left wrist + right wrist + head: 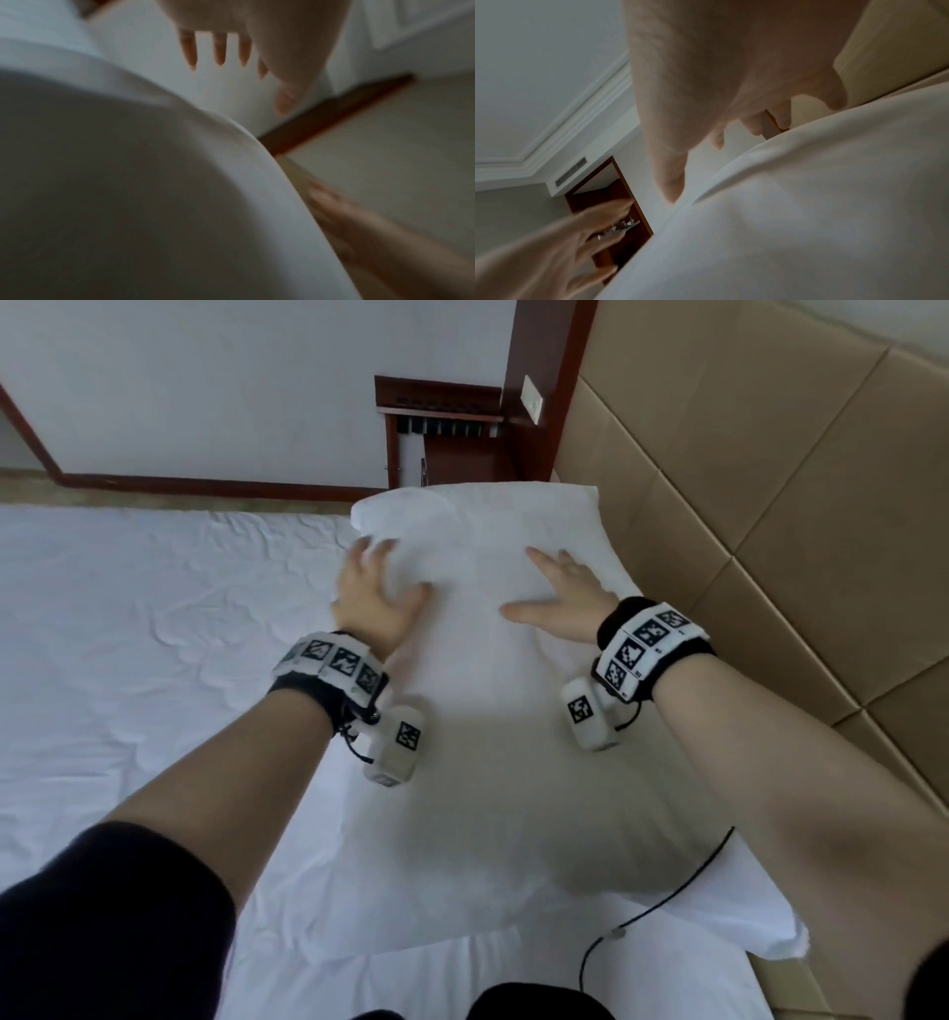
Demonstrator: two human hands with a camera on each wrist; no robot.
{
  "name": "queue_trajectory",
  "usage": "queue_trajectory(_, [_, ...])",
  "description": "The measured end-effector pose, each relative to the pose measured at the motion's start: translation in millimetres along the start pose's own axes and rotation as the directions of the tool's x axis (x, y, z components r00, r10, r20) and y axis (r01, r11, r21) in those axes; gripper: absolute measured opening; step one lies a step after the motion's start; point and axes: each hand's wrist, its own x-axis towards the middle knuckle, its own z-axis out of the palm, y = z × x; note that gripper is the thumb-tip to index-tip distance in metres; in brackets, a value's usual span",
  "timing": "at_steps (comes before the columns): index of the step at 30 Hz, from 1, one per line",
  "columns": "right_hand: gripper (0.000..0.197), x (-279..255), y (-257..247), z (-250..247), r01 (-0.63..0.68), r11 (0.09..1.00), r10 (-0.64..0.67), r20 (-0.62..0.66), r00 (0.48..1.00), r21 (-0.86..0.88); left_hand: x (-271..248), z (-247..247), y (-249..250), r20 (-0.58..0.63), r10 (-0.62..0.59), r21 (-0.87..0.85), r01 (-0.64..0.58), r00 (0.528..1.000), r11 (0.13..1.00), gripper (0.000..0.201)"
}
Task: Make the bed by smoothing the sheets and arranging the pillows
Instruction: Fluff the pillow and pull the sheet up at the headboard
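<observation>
A long white pillow (pixel 493 721) lies on the bed along the tan headboard, running away from me. My left hand (pixel 375 593) lies on its far left part with fingers spread. My right hand (pixel 554 598) lies flat on the pillow's far right part, fingers straight and apart. In the left wrist view the left hand (pixel 231 50) hovers with straight fingers over the pillow (pixel 115 192). In the right wrist view the right hand (pixel 706 111) is spread just above the pillow (pixel 808 213). The white sheet (pixel 144 629) covering the mattress is creased.
The padded tan headboard (pixel 770 505) rises on the right. A dark wooden bedside unit (pixel 441 433) stands past the pillow against the white wall. A black cable (pixel 662 901) trails over the pillow's near end. My dark-clothed knee (pixel 539 1004) is at the bottom edge.
</observation>
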Motion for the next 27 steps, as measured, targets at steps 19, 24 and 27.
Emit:
queue_trajectory(19, [0.121,54.2,14.4,36.4,-0.051,0.913,0.222,0.388,0.894,-0.405,10.6,54.0,-2.0,0.721,-0.224,0.475,-0.232,0.656,0.849,0.110])
queue_trajectory(24, [0.131,-23.9,25.7,19.7,-0.019,0.834,0.305,0.432,0.848,-0.552,-37.2,39.0,-2.3,0.836,-0.239,0.459,-0.392,0.494,0.797,0.135])
queue_trajectory(27, [0.142,-39.8,41.6,52.8,-0.053,0.829,0.316,0.388,0.866,-0.557,-52.9,51.0,-15.0,0.811,-0.244,0.476,-0.358,0.531,0.804,0.141])
